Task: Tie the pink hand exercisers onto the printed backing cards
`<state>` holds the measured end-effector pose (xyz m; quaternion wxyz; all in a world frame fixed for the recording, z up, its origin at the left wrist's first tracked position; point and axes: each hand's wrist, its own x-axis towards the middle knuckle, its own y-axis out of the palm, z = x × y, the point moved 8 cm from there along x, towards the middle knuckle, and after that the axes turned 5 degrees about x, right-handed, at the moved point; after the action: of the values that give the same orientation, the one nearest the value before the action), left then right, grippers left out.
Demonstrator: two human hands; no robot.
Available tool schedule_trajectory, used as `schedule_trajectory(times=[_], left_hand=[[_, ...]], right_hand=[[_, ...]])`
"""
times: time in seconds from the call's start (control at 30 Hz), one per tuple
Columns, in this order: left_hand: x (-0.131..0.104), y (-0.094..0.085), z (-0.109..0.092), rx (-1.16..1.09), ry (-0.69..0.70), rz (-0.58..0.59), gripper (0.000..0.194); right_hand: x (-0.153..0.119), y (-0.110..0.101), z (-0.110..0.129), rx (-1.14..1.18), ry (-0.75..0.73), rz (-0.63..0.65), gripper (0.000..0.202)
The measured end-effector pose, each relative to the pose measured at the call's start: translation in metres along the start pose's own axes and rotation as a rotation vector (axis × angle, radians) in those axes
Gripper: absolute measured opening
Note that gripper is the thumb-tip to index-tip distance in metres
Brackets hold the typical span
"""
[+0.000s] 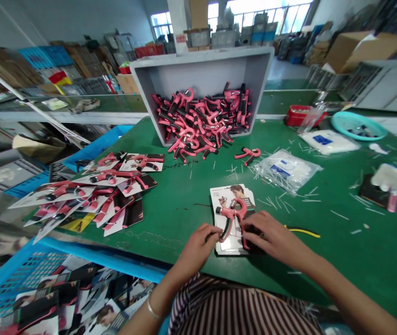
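Note:
A pink and black hand grip strengthener (240, 207) lies on a small stack of printed backing cards (219, 197) in front of me. My left hand (200, 244) has its fingers closed at the lower end of the left handle. On the other side, my right hand (268, 232) curls round the right handle, partly hiding it and the card's edge. Just past my right hand are the yellow handles of a tool (305, 231), its other end hidden. One loose grip strengthener (247, 156) rests farther up the green table (180, 209).
A tilted grey crate (201, 58) spills grip strengtheners onto the table. Carded ones form a pile (107, 186) at left, above a blue basket (20, 265) of more. A bag of white ties (285, 170), scattered ties, a turquoise tray (359, 125) and a white glove (390, 179) lie right.

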<state>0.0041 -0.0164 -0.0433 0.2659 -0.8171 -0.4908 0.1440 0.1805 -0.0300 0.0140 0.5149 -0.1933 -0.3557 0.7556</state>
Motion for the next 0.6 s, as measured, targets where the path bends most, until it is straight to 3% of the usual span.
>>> schedule_trajectory(times=[0.13,0.23,0.4,0.5,0.6], left_hand=[[0.006,-0.005,0.000,-0.026,0.051,-0.005,0.017],[0.009,-0.003,-0.012,0.030,0.110,-0.061,0.018],[0.007,0.003,-0.015,0.059,0.074,-0.122,0.015],[0.008,0.004,-0.006,-0.019,0.017,-0.150,0.011],[0.010,0.005,-0.006,-0.073,0.020,-0.150,0.010]], right_hand=[[0.000,0.029,0.011,-0.333,-0.119,0.035,0.015],[0.007,0.044,0.018,-0.404,-0.184,0.057,0.015],[0.009,0.042,0.007,-0.095,-0.082,0.104,0.015],[0.006,0.033,-0.006,0.088,-0.002,0.076,0.015],[0.005,0.031,-0.009,0.134,-0.030,0.014,0.015]])
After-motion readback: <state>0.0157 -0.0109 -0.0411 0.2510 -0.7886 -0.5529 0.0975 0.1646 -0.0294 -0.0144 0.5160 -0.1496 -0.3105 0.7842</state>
